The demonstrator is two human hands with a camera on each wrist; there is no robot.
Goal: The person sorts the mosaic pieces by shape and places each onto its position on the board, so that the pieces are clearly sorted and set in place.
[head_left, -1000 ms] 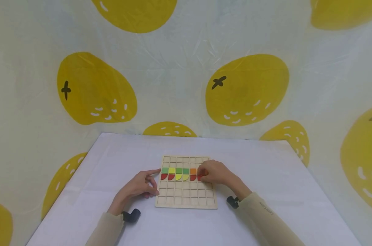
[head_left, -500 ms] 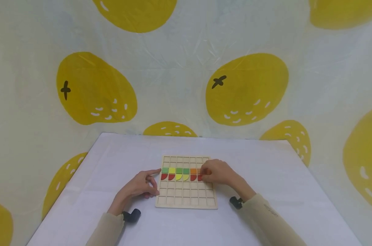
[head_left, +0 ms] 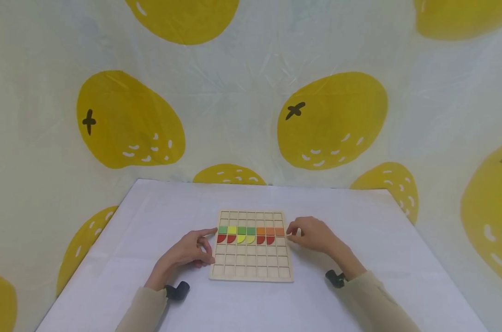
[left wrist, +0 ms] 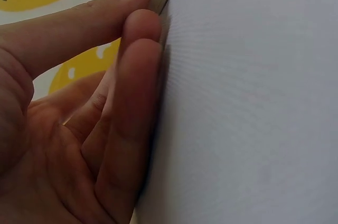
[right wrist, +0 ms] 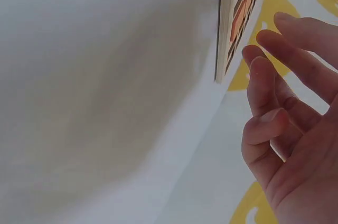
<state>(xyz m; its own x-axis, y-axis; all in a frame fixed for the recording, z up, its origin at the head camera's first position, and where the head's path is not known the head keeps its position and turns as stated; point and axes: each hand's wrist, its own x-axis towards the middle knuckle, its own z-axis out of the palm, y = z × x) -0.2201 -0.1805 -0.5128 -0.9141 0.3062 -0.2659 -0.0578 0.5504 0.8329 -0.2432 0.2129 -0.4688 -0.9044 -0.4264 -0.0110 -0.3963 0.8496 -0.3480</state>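
A wooden grid board (head_left: 251,273) lies flat in the middle of the table in the head view. One of its rows bears green, yellow and orange square tiles (head_left: 265,231); the row just below bears red and yellow quarter-circle tiles (head_left: 260,240). My left hand (head_left: 189,248) rests beside the board, its index fingertip and thumb tip touching the left edge. In the left wrist view the thumb (left wrist: 79,31) reaches to the board's side. Off the right edge hovers my right hand (head_left: 313,234), fingers loosely bent, and the right wrist view shows nothing between them.
White cloth covers the table (head_left: 184,203) around the board. Behind it hangs a pale curtain (head_left: 234,115) printed with large yellow fruit. A black wrist camera (head_left: 178,291) sits at the left sleeve, another black camera (head_left: 335,279) at the right.
My right hand has let go of the red quarter-circle tile and moved right, off the board. The tile stays in its cell, and the last orange tile now shows. The left hand has not moved.
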